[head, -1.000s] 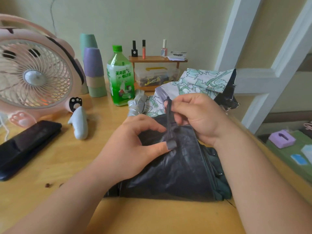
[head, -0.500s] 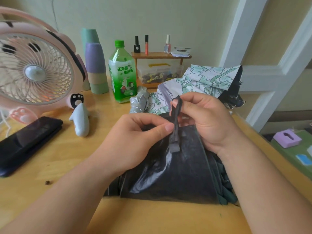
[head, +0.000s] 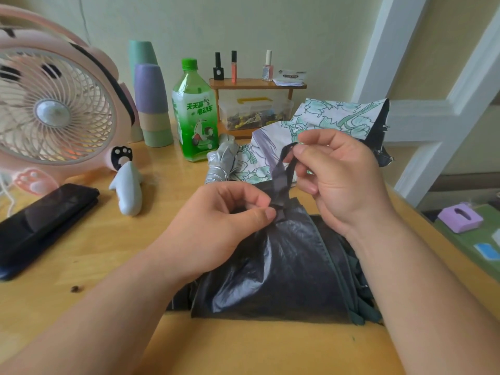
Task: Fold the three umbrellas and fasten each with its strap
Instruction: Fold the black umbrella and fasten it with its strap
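Observation:
A dark folded umbrella (head: 284,274) lies on the wooden table (head: 108,253) in front of me, with green fabric along its right edge. Its dark strap (head: 282,180) stands up from the top. My left hand (head: 216,228) pinches the strap's base between thumb and forefinger. My right hand (head: 338,180) pinches the strap's upper end, lifted above the umbrella. Behind them lies a white umbrella with a green and purple print (head: 330,123), loosely bunched. A silver umbrella (head: 220,163) shows beside it, mostly hidden.
A pink fan (head: 54,112) stands at the far left with a black case (head: 40,220) and a white shark figure (head: 128,190) before it. Stacked cups (head: 151,96), a green bottle (head: 196,115) and a small wooden shelf (head: 257,85) line the back. The table's right edge runs past my right arm.
My right hand has raised the strap's end higher and to the right, so the strap stands stretched. My left hand has shifted from the strap's tip to its base.

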The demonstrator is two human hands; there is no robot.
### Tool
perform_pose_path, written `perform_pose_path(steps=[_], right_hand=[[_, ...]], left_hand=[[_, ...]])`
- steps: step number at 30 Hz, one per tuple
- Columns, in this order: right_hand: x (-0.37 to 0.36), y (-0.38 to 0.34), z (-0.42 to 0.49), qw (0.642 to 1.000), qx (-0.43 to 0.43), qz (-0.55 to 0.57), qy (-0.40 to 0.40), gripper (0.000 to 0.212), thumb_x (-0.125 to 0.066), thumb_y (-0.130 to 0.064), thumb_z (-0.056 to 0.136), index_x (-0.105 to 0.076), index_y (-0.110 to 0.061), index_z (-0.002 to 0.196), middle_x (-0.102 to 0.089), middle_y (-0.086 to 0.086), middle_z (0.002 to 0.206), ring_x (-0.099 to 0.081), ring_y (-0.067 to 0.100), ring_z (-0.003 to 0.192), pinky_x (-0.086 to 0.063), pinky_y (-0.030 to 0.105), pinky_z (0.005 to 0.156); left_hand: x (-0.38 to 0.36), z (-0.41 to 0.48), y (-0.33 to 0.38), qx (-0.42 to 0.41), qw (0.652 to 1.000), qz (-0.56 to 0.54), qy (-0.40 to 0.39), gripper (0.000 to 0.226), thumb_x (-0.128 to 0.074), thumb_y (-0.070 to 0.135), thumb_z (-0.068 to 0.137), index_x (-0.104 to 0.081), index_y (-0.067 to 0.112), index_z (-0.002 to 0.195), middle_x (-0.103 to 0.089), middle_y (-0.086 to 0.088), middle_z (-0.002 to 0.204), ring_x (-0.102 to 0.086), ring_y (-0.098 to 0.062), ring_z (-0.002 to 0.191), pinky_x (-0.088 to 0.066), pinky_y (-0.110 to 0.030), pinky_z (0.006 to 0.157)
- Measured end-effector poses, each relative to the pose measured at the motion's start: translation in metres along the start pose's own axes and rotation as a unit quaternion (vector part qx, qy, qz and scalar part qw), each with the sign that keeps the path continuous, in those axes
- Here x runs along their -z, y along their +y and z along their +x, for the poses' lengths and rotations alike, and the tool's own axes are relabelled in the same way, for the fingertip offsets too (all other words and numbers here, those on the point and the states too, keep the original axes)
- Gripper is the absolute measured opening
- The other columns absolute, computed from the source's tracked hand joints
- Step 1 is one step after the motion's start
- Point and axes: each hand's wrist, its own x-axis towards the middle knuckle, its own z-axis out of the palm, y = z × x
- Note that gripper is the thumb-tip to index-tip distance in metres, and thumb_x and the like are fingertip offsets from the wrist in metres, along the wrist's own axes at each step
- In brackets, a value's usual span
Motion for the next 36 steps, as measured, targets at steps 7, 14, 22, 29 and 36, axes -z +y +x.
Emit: perform_pose_path(steps=[7,14,22,29,36], right_hand=[[0.005,0.001,0.008,0.993,-0.07,0.067,0.063,0.02,-0.062,0.007,0.094,-0.062,-0.005,0.111,-0.073,0.012,0.075,-0.05,0.012,0.059,-0.033,0.019,0.043],[0.008,-0.002,0.008,0.987,-0.096,0.12,0.049,0.025,-0.056,0.006,0.097,-0.061,-0.008,0.117,-0.076,0.013,0.086,-0.056,0.011,0.06,-0.035,0.018,0.045],[0.013,-0.021,0.0,0.976,-0.048,0.197,-0.086,0.028,-0.054,-0.004,0.091,-0.061,-0.011,0.117,-0.076,0.004,0.093,-0.055,0.007,0.065,-0.036,0.015,0.048],[0.01,-0.018,0.0,0.977,-0.047,0.18,-0.101,0.026,-0.054,-0.005,0.091,-0.062,-0.015,0.114,-0.075,0.004,0.089,-0.056,0.008,0.066,-0.038,0.017,0.049],[0.009,-0.018,0.001,0.983,-0.034,0.174,-0.046,0.023,-0.048,-0.003,0.101,-0.059,-0.019,0.111,-0.075,0.001,0.088,-0.061,0.011,0.073,-0.042,0.018,0.054]], left_hand=[[0.001,-0.002,-0.001,-0.01,0.999,-0.021,-0.048,0.01,-0.077,0.012,0.072,-0.073,0.017,0.08,-0.06,0.003,0.072,-0.054,-0.008,0.064,-0.045,-0.014,0.063],[0.002,-0.003,-0.001,-0.014,0.998,-0.035,-0.054,0.014,-0.086,0.011,0.074,-0.08,0.019,0.083,-0.064,0.0,0.075,-0.058,-0.011,0.071,-0.049,-0.018,0.071],[0.0,-0.002,-0.001,0.002,0.999,-0.034,-0.009,0.009,-0.075,0.027,0.075,-0.075,0.019,0.079,-0.068,0.001,0.076,-0.058,-0.011,0.072,-0.046,-0.02,0.07],[0.0,-0.001,-0.003,-0.02,0.999,-0.038,-0.018,0.005,-0.074,0.024,0.084,-0.071,0.02,0.084,-0.066,0.001,0.078,-0.052,-0.017,0.076,-0.04,-0.031,0.075],[0.003,-0.004,-0.003,-0.043,0.996,-0.038,-0.064,0.014,-0.073,0.012,0.078,-0.072,0.013,0.091,-0.068,0.007,0.079,-0.06,-0.005,0.074,-0.047,-0.013,0.073]])
